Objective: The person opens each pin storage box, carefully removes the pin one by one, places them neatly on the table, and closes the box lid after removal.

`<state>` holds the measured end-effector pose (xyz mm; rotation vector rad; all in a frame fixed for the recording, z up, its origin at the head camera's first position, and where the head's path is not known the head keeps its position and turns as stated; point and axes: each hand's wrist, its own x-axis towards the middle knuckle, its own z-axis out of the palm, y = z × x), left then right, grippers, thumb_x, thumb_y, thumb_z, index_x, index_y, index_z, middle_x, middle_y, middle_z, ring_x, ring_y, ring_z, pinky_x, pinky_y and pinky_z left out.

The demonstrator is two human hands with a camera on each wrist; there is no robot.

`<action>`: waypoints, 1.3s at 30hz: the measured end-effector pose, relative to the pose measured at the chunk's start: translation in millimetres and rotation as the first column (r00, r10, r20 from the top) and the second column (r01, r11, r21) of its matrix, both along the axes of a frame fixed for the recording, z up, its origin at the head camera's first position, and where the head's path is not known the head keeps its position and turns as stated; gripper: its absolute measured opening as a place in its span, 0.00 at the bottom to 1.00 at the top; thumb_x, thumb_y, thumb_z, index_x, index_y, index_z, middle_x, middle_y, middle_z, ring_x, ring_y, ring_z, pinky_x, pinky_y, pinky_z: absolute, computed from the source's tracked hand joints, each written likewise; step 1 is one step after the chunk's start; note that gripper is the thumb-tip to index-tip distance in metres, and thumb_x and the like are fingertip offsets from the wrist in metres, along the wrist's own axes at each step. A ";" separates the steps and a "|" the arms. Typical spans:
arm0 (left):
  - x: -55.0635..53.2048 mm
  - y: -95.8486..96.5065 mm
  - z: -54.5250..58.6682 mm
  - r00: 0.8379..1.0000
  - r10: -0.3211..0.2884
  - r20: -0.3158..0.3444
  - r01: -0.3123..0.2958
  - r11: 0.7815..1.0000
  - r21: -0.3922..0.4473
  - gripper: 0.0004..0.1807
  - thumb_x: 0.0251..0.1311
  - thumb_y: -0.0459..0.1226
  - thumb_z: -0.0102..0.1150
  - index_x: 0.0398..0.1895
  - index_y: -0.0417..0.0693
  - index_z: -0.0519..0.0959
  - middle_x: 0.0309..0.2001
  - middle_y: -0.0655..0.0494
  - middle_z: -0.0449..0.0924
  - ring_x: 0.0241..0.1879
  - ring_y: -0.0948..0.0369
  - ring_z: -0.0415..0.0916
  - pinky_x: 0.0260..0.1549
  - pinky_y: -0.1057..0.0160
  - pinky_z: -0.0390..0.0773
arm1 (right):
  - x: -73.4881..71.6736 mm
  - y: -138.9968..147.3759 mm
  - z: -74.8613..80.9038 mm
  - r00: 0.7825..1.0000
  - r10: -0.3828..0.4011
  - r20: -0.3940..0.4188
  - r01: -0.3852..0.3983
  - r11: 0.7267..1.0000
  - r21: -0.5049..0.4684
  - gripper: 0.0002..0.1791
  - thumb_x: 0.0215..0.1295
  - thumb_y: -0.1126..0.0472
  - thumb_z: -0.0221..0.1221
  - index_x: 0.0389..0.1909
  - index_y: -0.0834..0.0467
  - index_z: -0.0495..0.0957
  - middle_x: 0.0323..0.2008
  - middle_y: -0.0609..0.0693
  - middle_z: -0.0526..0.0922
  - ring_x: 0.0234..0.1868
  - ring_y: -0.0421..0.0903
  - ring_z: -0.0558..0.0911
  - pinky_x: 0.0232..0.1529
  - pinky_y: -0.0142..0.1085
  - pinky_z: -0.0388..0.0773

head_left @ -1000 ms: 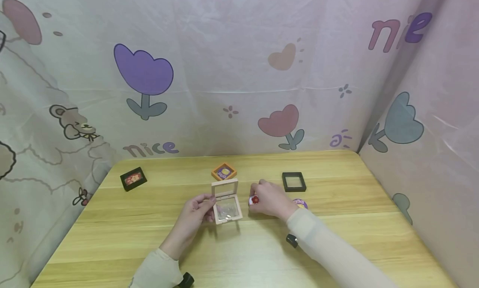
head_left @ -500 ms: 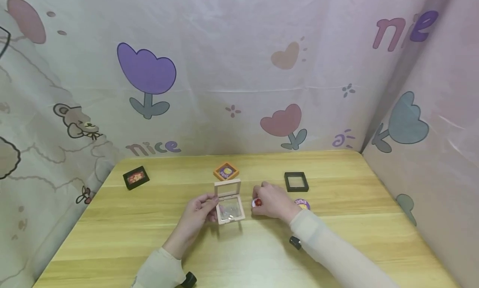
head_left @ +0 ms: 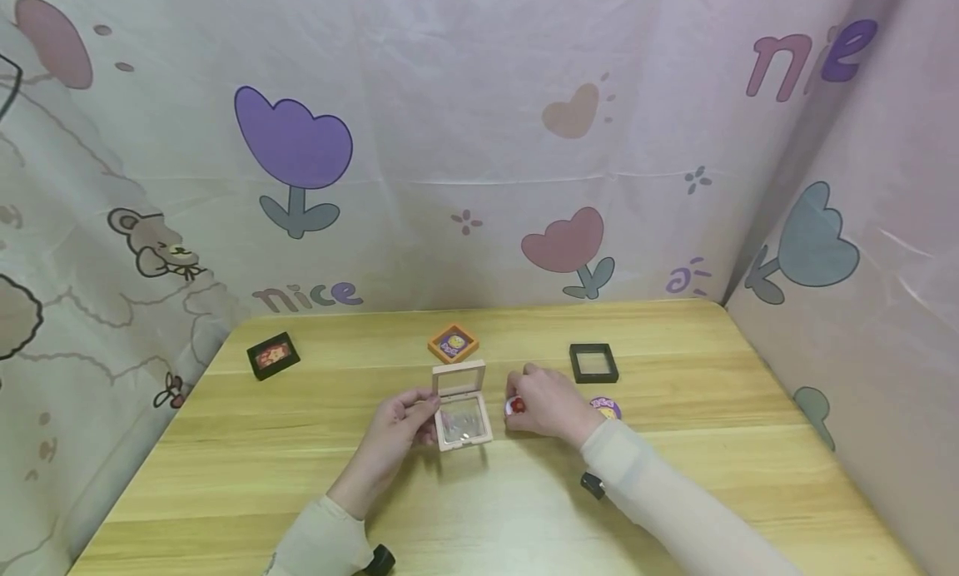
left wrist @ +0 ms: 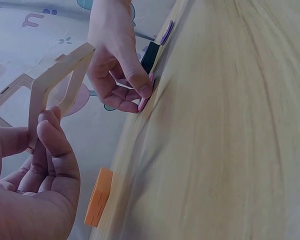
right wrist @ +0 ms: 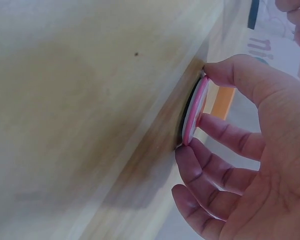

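Observation:
My left hand point(head_left: 399, 422) holds a beige hinged display frame point(head_left: 486, 418) by its left side, raised over the table with its lid swung up. Clear film point(head_left: 464, 422) spans its lower half. In the left wrist view, the thumb and fingers pinch the frame's edge point(left wrist: 37, 107). To the right, my right hand point(head_left: 547, 401) pinches a small round badge point(head_left: 514, 405) with a red figure on white. The right wrist view shows the badge's pink rim point(right wrist: 193, 112) between thumb and fingertips, tilted close over the wood. The fingers hide part of its face.
An orange frame point(head_left: 453, 344) with a purple badge inside lies behind the beige one. At the far left is a black frame point(head_left: 273, 355) with a red picture. Another black frame point(head_left: 594, 364) lies behind my right hand, and a purple round badge point(head_left: 605, 408) beside its wrist.
The whole view has shifted slightly. The beige frame has dipped and tilted a little in my left hand. My right hand keeps its pinch on the badge, nearly still.

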<state>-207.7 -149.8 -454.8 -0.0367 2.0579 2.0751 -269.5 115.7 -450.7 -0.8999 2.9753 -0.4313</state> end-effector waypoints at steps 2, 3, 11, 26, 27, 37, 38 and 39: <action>0.1 -0.2 -0.7 1.000 -0.005 -0.001 0.005 1.000 0.003 0.19 0.81 0.35 0.53 0.62 0.26 0.74 0.31 0.63 0.87 0.29 0.67 0.78 0.31 0.72 0.82 | 0.2 0.3 -0.3 1.000 0.000 0.000 0.000 1.000 0.004 0.18 0.54 0.49 0.79 0.41 0.53 0.86 0.32 0.46 0.80 0.30 0.42 0.77 0.31 0.36 0.78; 0.2 -0.3 -1.1 1.000 -0.007 -0.002 0.007 1.000 0.004 0.18 0.81 0.35 0.53 0.62 0.26 0.74 0.31 0.63 0.87 0.29 0.67 0.78 0.31 0.72 0.81 | 0.4 0.4 -0.2 1.000 0.000 0.000 0.000 1.000 0.006 0.18 0.54 0.49 0.79 0.41 0.52 0.86 0.32 0.46 0.80 0.30 0.42 0.76 0.31 0.36 0.77; 0.2 -0.5 -1.7 1.000 -0.026 -0.011 0.026 1.000 0.003 0.19 0.81 0.36 0.53 0.62 0.26 0.74 0.30 0.63 0.86 0.29 0.67 0.78 0.32 0.72 0.81 | 1.5 0.9 1.2 1.000 0.005 -0.005 -0.005 1.000 0.011 0.17 0.53 0.50 0.78 0.40 0.52 0.86 0.32 0.46 0.80 0.30 0.42 0.77 0.30 0.36 0.77; -0.2 0.7 -0.6 1.000 -0.030 -0.007 0.030 0.999 0.010 0.19 0.81 0.36 0.53 0.63 0.26 0.74 0.31 0.63 0.87 0.29 0.67 0.78 0.32 0.72 0.81 | 2.3 1.8 0.7 0.999 0.008 -0.034 -0.008 1.000 0.017 0.18 0.53 0.49 0.78 0.41 0.52 0.86 0.32 0.46 0.80 0.30 0.41 0.76 0.30 0.35 0.77; -0.3 0.8 -0.7 0.999 -0.031 -0.008 0.031 0.999 0.010 0.19 0.81 0.36 0.53 0.63 0.26 0.74 0.30 0.64 0.87 0.29 0.67 0.78 0.32 0.72 0.81 | 2.4 1.8 0.5 0.999 0.007 -0.036 -0.006 1.000 0.021 0.18 0.54 0.48 0.78 0.41 0.52 0.86 0.32 0.46 0.80 0.30 0.41 0.76 0.29 0.35 0.76; -0.8 1.1 1.1 0.998 -0.053 -0.020 0.053 0.999 0.007 0.20 0.82 0.37 0.53 0.64 0.26 0.73 0.30 0.64 0.86 0.29 0.67 0.78 0.32 0.73 0.81 | -1.8 10.3 16.6 0.998 -0.047 -0.039 0.047 0.999 0.004 0.23 0.63 0.41 0.74 0.48 0.54 0.87 0.39 0.50 0.86 0.36 0.47 0.83 0.40 0.47 0.79; -0.8 1.2 1.4 0.998 -0.054 -0.020 0.055 0.998 0.006 0.20 0.82 0.37 0.53 0.64 0.26 0.73 0.30 0.64 0.86 0.29 0.67 0.78 0.32 0.73 0.81 | -2.9 12.4 19.1 0.998 -0.054 -0.030 0.054 0.998 -0.013 0.22 0.64 0.42 0.73 0.48 0.54 0.86 0.40 0.50 0.87 0.37 0.47 0.84 0.41 0.47 0.81; -0.8 1.5 1.6 0.998 -0.055 -0.020 0.055 0.998 0.005 0.20 0.82 0.37 0.53 0.63 0.26 0.73 0.30 0.64 0.85 0.29 0.67 0.78 0.32 0.72 0.81 | -3.8 14.5 22.0 0.998 -0.062 -0.011 0.061 0.997 -0.037 0.21 0.66 0.42 0.72 0.49 0.54 0.86 0.41 0.50 0.88 0.38 0.46 0.85 0.42 0.47 0.82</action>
